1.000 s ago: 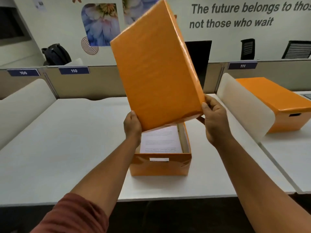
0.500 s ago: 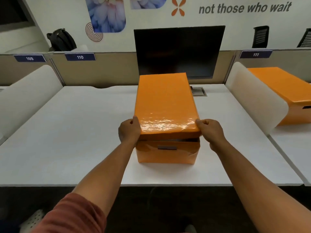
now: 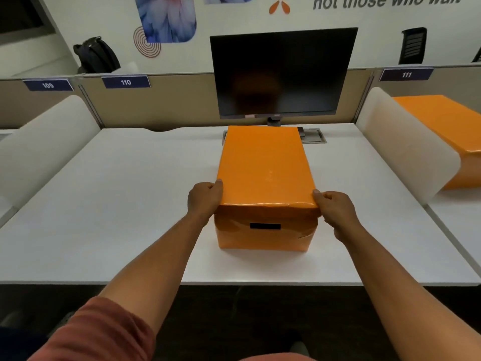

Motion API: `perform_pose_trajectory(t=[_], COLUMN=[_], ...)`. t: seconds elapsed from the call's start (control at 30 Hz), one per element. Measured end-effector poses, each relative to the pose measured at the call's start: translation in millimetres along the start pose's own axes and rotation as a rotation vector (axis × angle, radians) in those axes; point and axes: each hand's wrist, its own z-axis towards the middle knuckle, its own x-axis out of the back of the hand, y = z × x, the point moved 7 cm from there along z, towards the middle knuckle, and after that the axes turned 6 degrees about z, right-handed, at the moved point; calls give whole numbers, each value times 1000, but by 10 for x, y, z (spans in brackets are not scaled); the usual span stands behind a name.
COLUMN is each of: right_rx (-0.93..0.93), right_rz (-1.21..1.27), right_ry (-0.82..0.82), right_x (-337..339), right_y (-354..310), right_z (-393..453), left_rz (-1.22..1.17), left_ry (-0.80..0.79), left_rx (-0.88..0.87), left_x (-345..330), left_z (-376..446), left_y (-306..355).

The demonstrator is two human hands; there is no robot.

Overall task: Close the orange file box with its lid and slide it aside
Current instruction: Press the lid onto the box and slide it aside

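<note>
The orange file box (image 3: 265, 234) stands in the middle of the white desk (image 3: 117, 204), its near face showing a dark handle slot. The orange lid (image 3: 264, 165) lies flat on top and covers the box fully. My left hand (image 3: 204, 198) grips the lid's near left corner, thumb on top. My right hand (image 3: 335, 208) grips the near right corner the same way. The papers inside are hidden under the lid.
A dark monitor (image 3: 282, 74) stands just behind the box, with a cable hatch (image 3: 312, 135) at its foot. White curved dividers (image 3: 406, 142) (image 3: 39, 144) bound the desk on both sides. A second orange box (image 3: 447, 136) sits on the right neighbouring desk.
A second ago the lid was held up tilted above the open box; both hands lowered it, and it now sits pressed flat on the box.
</note>
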Motion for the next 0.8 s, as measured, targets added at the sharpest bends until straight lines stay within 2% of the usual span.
perform_pose_trajectory(t=[0.27,0.47,0.7,0.8], right_rx=[-70,-90,-137,-157], right_rz=[15,-55,-124,-145], right_ry=[-18,-25,-124,-173], right_x=[8,-50,-52,-43], right_y=[147,208,166,141], right_z=[47,47,90,133], left_rz=[47,102,185,251], left_ry=[-144,-152,-266,-210], left_rx=[-90,-156,-184,-222], left_x=[-21,-36,-80,-34], left_z=[-87,-158,-111,-38], left_y=[-60,-81,-82,-69])
